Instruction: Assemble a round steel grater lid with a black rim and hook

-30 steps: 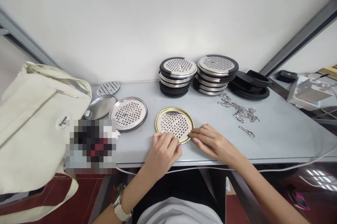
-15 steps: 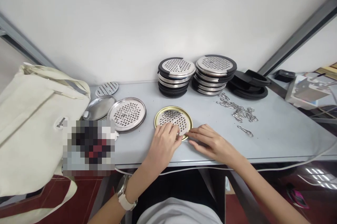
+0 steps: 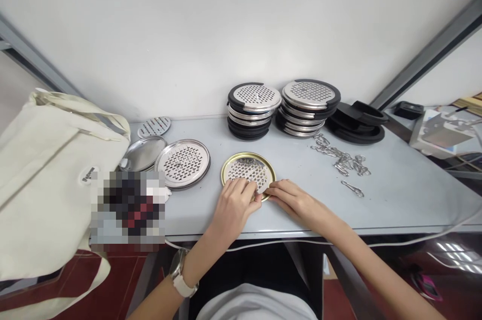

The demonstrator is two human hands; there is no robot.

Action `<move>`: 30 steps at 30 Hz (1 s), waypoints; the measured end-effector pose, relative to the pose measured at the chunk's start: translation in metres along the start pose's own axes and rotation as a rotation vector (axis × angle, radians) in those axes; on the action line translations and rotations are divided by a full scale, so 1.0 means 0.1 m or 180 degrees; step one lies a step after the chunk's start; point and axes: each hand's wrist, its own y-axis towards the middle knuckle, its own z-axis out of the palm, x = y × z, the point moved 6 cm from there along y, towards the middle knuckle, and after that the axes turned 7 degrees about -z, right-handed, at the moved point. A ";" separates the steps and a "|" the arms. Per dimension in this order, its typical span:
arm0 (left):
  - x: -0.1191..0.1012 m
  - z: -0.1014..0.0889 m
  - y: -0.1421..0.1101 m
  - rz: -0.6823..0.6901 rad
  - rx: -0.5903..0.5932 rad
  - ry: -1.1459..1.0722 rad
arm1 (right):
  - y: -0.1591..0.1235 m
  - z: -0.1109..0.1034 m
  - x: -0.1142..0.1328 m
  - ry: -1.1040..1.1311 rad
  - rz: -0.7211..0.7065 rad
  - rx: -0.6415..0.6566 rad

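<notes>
A perforated silver grater disc point(image 3: 248, 172) lies within a round gold-rimmed metal tray point(image 3: 225, 164) at the front of the table. A shiny strip shows along the disc's far side. My left hand point(image 3: 234, 204) is closed at the near edge, its fingers bent over the disc and the thumb tucked beside them. At the tray's near right rim, my right hand point(image 3: 299, 202) has its fingers together and its thumb drawn in against the edge. Both hands hide the near part of the disc and rim.
Left are more grater discs point(image 3: 183, 163), a plain round tray point(image 3: 146, 152) and a cream bag point(image 3: 48, 184). Two stacks of graters with black rims point(image 3: 254, 109) point(image 3: 309, 107), black round parts point(image 3: 354, 122) and several metal clips point(image 3: 339, 157) stand behind and right.
My right hand's thumb and fingers have closed in on the tray's rim. My left hand stays at the disc's near edge. A brighter strip now shows at the disc's far side.
</notes>
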 end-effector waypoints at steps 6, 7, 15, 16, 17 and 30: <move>0.00 -0.01 0.00 -0.0044 -0.0003 -0.0027 | 0.00 0.02 0.01 -0.0194 -0.0003 0.0299; 0.00 -0.02 0.01 -0.0044 -0.0021 -0.0034 | 0.00 0.03 0.01 -0.0234 -0.0019 0.0334; -0.02 -0.04 0.00 0.0071 -0.0202 -0.0035 | -0.07 0.08 -0.03 -0.0397 -0.0078 0.0310; -0.02 -0.05 -0.01 0.0068 -0.0221 -0.0052 | -0.08 0.08 -0.04 -0.0376 -0.0070 0.0266; -0.01 -0.05 -0.01 0.0062 -0.0235 -0.0070 | -0.08 0.08 -0.04 -0.0342 -0.0053 0.0213; 0.04 -0.03 -0.02 -0.0045 -0.0294 -0.0247 | 0.06 -0.06 0.01 0.0633 0.0203 -0.0163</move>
